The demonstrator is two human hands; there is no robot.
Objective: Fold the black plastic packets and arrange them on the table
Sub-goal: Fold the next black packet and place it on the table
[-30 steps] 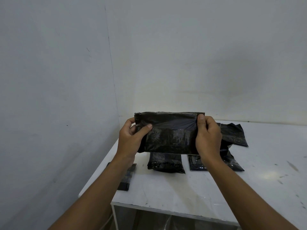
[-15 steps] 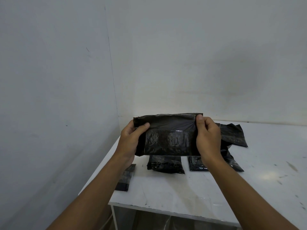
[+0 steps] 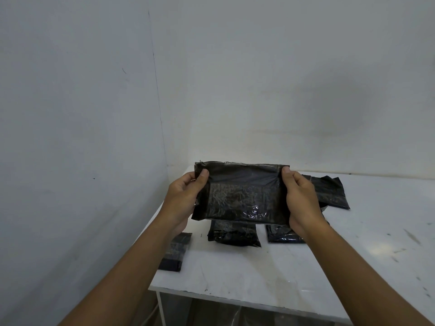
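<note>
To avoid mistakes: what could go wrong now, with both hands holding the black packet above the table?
The left hand and right hand pinch the held packet only at its ends, so it may slip. The small packet lies at the left edge of the table near the left forearm, which might knock it off.

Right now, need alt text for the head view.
A person's left hand and right hand hold a black plastic packet up by its side edges, thumbs on its front. Several more packets lie on the white table below it.
</note>
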